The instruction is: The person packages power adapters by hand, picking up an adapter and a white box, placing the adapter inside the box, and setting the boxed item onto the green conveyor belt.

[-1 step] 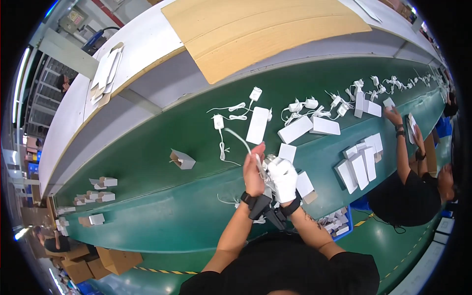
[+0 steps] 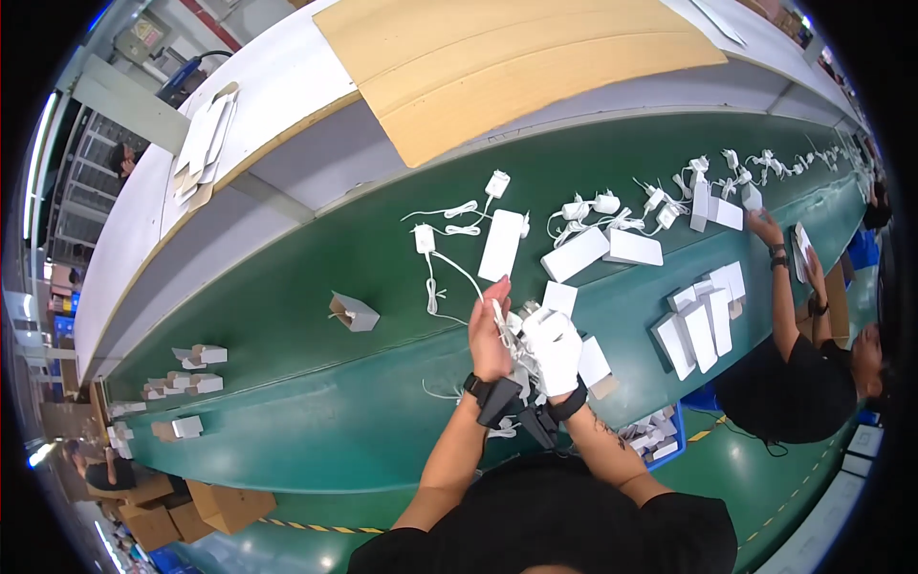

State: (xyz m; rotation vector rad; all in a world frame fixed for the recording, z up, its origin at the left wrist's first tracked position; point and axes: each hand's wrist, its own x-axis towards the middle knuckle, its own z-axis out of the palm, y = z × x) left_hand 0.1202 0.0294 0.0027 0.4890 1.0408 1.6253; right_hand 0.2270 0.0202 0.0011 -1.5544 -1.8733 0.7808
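My bare left hand (image 2: 489,344) is closed around a white cable (image 2: 506,330), its fingers pointing away from me. Beside it, my right hand (image 2: 555,356) in a white glove grips a white power adapter (image 2: 529,308), with metal prongs showing near the fingertips. Loose cord bunches between the two palms, and the hands partly hide it. Just beyond my hands lies an upright-looking white box (image 2: 500,246). To its left rests another adapter (image 2: 425,238) with a coiled cord. A small white box (image 2: 559,298) sits past my right hand.
A green conveyor belt (image 2: 287,421) runs across in front of me. Several white boxes (image 2: 698,325) stand at the right, near a co-worker's hands (image 2: 765,228). An open carton (image 2: 355,313) lies left. A cardboard sheet (image 2: 516,67) covers the shelf above; a blue bin (image 2: 660,435) is below.
My left hand has shifted slightly left, away from the right. The cable loop sticking up past its fingers has drawn in toward the hands. The co-worker's small box has tilted.
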